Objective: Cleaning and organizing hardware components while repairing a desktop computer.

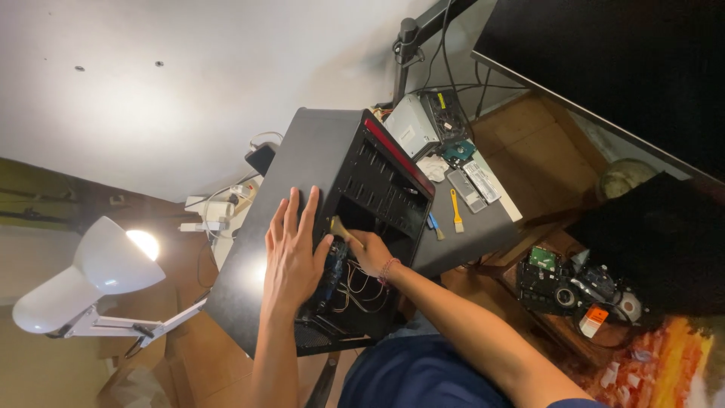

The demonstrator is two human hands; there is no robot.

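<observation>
1. White desk lamp (91, 276) sits at the far left, lit and aimed toward the work; I would keep its light falling into the opening.
2. My left hand (291, 253) lies flat and released on the black computer case (302, 196), fingers spread over its side panel at the edge of the opening, bracing it, gripping nothing.
3. My right hand (370, 251) reaches inside the case, fingers closed around a small brush (340, 229) with a yellowish handle, just above the wires (355, 291).
4. To do this well, I judge light, short strokes are best, keeping clear of the wires.
5. Further right, a yellow-handled tool (455, 210) lies on the grey table (483, 227).
</observation>
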